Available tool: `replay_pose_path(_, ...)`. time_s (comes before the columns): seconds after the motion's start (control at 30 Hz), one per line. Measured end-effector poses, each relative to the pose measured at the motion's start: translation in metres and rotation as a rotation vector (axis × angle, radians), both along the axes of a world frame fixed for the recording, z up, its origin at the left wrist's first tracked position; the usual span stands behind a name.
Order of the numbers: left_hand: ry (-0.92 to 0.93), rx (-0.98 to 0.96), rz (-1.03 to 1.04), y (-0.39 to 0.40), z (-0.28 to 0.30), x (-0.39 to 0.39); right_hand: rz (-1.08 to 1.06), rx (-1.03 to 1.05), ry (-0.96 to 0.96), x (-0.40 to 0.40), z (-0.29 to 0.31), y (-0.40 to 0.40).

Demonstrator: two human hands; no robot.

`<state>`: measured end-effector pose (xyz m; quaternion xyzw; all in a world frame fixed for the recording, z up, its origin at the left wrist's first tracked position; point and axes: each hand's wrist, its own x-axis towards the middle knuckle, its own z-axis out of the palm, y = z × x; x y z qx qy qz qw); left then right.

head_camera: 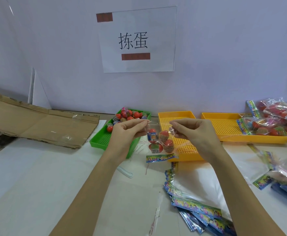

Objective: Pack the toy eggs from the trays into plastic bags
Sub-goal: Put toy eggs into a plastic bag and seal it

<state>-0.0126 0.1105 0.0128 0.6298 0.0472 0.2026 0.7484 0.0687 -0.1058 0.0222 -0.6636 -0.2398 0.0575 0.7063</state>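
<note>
A clear plastic bag (pixel 159 142) with several red toy eggs inside hangs in the air between my hands, its printed header strip at the bottom. My left hand (pixel 127 130) pinches the bag's top edge on the left. My right hand (pixel 193 132) pinches the same edge on the right. Behind my left hand stands a green tray (pixel 96 142) with several loose red toy eggs (pixel 127 115) piled at its far end. A yellow tray (pixel 176 116) with a perforated floor lies under the bag and my right hand.
A second yellow tray (pixel 224 126) at the right holds filled egg bags (pixel 275 120). A stack of flat unused bags (pixel 195 206) lies at the front right. Flattened cardboard (pixel 37 123) covers the back left. A paper sign (pixel 137 40) hangs on the wall.
</note>
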Motion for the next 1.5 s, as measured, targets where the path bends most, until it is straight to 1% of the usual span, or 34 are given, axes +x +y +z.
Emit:
replay_pose_path(0.1,0.003,-0.005,-0.025,0.006,-0.001,0.0,0.045,-0.031,-0.023,0.001,0.001,-0.002)
replay_pose_path(0.2,-0.022,0.038,-0.041,0.011,-0.002,-0.002,0.054,-0.045,-0.048,0.002,0.0,-0.004)
replay_pose_path(0.3,-0.046,0.058,-0.045,0.015,-0.002,-0.003,0.079,-0.022,-0.055,0.002,-0.001,-0.004)
replay_pose_path(0.43,-0.055,0.009,-0.086,0.019,-0.001,-0.004,0.124,0.032,-0.049,0.002,-0.001,-0.004)
replay_pose_path(0.57,-0.081,0.048,-0.114,0.022,-0.001,-0.006,0.143,0.039,-0.063,0.001,-0.001,-0.005)
replay_pose_path(0.67,-0.109,0.108,-0.111,0.024,-0.001,-0.006,0.132,0.015,-0.095,-0.001,0.0,-0.004)
replay_pose_path(0.83,-0.148,0.325,-0.035,0.027,-0.005,-0.008,0.083,-0.051,-0.177,-0.002,0.001,-0.004)
replay_pose_path(0.93,-0.151,0.399,-0.057,0.029,-0.005,-0.009,0.065,-0.064,-0.187,-0.002,0.001,-0.003)
replay_pose_path(1.07,-0.137,0.395,-0.069,0.032,-0.004,-0.011,0.031,-0.122,-0.192,-0.002,0.0,-0.001)
replay_pose_path(1.33,-0.132,0.339,-0.029,0.025,-0.005,-0.007,0.022,-0.105,-0.141,-0.002,0.001,0.0)
replay_pose_path(1.5,-0.137,0.304,-0.003,0.025,-0.006,-0.006,0.032,-0.149,-0.201,-0.002,-0.001,0.001)
